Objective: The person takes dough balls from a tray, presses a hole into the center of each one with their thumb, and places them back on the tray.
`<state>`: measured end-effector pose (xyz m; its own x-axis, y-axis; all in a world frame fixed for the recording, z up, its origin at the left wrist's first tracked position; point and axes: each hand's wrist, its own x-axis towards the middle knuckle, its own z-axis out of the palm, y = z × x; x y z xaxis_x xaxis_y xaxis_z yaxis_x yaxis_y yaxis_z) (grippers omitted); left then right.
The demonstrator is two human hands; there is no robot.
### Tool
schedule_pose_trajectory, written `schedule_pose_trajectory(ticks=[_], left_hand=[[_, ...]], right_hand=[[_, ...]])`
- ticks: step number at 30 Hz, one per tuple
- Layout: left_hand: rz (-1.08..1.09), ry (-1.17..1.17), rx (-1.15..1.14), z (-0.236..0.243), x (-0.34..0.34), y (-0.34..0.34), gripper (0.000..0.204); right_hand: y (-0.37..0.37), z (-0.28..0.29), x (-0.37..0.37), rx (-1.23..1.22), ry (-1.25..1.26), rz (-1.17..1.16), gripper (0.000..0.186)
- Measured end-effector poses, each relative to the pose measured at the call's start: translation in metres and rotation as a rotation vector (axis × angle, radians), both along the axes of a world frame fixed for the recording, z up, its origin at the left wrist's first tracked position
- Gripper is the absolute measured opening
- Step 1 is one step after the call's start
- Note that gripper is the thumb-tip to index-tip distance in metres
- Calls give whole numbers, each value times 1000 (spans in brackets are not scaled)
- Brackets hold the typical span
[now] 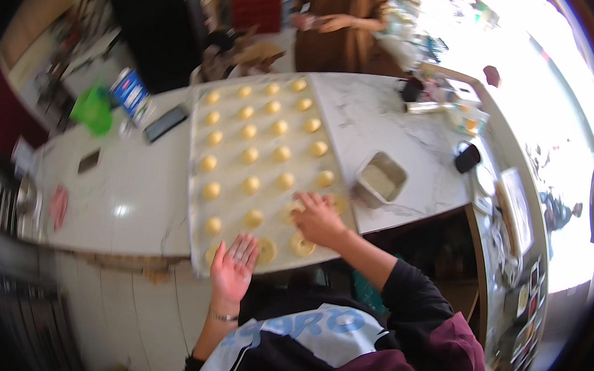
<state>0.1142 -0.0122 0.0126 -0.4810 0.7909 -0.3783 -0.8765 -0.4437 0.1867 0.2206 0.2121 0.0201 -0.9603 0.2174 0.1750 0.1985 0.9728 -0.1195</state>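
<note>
I'm pressing my right hand (pixel 317 217), fingers spread, on a dough ball (pixel 294 211) near the tray's (pixel 199 173) near edge; my left hand (pixel 233 266) is lying open, palm up, at that edge.

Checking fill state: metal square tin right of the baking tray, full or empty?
Partly filled. The metal tin stands upright on the counter beside the tray, with a pale layer covering its bottom and bare walls above. What the layer is, cannot tell.

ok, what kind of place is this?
Probably a kitchen or small bakery. A lined tray of yellow dough balls sits on a marble counter beside a metal tin. The right hand presses a ball; the left hand lies flat at the tray's edge.
</note>
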Motion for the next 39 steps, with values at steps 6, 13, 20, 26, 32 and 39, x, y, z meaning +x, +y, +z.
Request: schedule_pose_trajectory(ticks=[6, 13, 20, 26, 32, 39], left_hand=[[-234, 56, -108, -15, 2, 25, 43], [-214, 461, -500, 39, 39, 71, 27], [-329, 655, -306, -17, 8, 90, 38], [-306, 666, -270, 32, 27, 105, 34], [-315, 1260, -433, 56, 36, 97, 33], [-140, 1538, -486, 77, 42, 98, 25]], right_hand=[[-2, -32, -22, 173, -186, 36, 41], [-36, -1, 3, -391, 251, -71, 34], [-42, 13, 21, -155, 414, -166, 25], [-32, 23, 33, -484, 572, -96, 25], [-15, 53, 30, -1131, 535, -146, 23], [-9, 58, 30, -984, 698, -90, 25]])
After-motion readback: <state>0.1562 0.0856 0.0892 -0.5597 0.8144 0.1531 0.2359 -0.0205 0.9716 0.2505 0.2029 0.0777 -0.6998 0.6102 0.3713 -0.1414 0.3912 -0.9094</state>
